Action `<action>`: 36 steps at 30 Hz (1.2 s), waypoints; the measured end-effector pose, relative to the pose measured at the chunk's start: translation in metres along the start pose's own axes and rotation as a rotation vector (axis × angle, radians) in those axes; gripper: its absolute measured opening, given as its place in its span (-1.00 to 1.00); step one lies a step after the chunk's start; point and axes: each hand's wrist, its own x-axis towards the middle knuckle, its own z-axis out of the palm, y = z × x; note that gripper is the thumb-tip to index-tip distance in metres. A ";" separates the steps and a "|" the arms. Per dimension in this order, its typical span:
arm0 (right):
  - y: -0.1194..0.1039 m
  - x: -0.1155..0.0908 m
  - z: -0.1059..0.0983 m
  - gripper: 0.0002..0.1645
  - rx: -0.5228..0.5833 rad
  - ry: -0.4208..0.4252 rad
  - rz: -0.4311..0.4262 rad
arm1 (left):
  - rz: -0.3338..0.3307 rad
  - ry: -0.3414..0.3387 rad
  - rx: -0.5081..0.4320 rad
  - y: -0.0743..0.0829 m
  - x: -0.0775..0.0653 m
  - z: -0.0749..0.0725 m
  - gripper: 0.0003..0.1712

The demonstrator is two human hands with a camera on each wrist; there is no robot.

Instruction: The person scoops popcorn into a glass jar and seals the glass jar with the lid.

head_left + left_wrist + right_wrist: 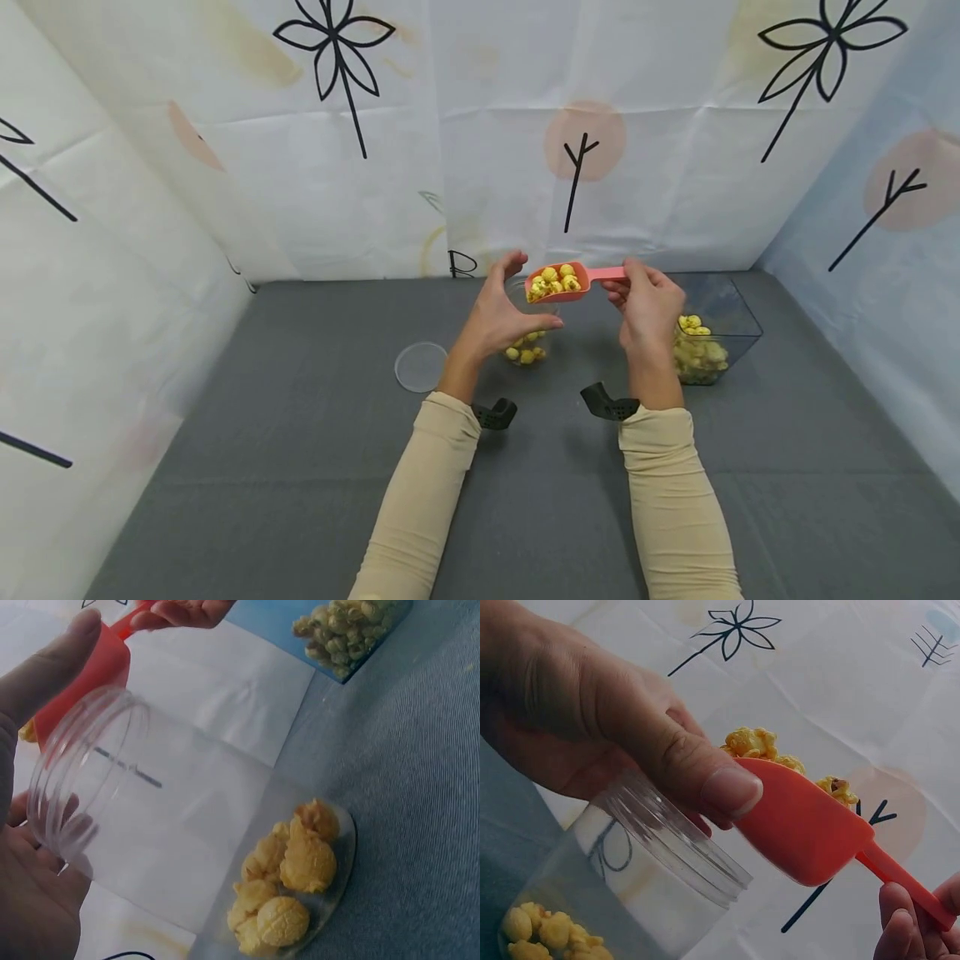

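Note:
In the head view my right hand [651,307] pinches the handle of a coral-red scoop [592,283], which is heaped with yellow popcorn [556,277]. The scoop sits over the mouth of a clear jar [187,802]. Several popcorn pieces [281,877] lie in the jar's bottom, and the jar stands upright on the table. My left hand [501,310] is cupped about the jar's mouth, thumb stretched out and fingers spread on the far side. In the right wrist view the left thumb lies close by the scoop's edge; whether they touch I cannot tell.
A clear bin [720,337] of popcorn stands behind and right of my right hand. A round clear lid [421,367] lies on the grey table [315,467], left of the jar. White printed cloth [480,192] walls the back and sides.

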 end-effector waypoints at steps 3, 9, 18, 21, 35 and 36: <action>0.001 0.000 -0.001 -0.76 -0.016 -0.004 -0.003 | -0.014 -0.026 -0.020 -0.004 0.001 0.000 0.36; 0.003 -0.002 -0.001 -0.78 0.001 -0.012 -0.020 | -0.021 -0.064 -0.038 -0.010 0.002 0.000 0.35; 0.002 -0.003 -0.002 -0.81 -0.021 -0.026 -0.057 | -0.068 -0.091 -0.062 -0.013 0.000 0.001 0.28; 0.001 -0.003 -0.002 -0.82 -0.033 -0.029 -0.065 | -0.072 -0.100 -0.075 -0.015 0.000 0.002 0.23; -0.004 -0.003 -0.002 -0.64 -0.121 -0.009 -0.234 | -0.097 -0.143 -0.074 -0.015 0.003 0.001 0.20; -0.004 -0.003 -0.002 -0.62 -0.130 -0.006 -0.244 | -0.097 -0.147 -0.074 -0.015 0.003 0.001 0.20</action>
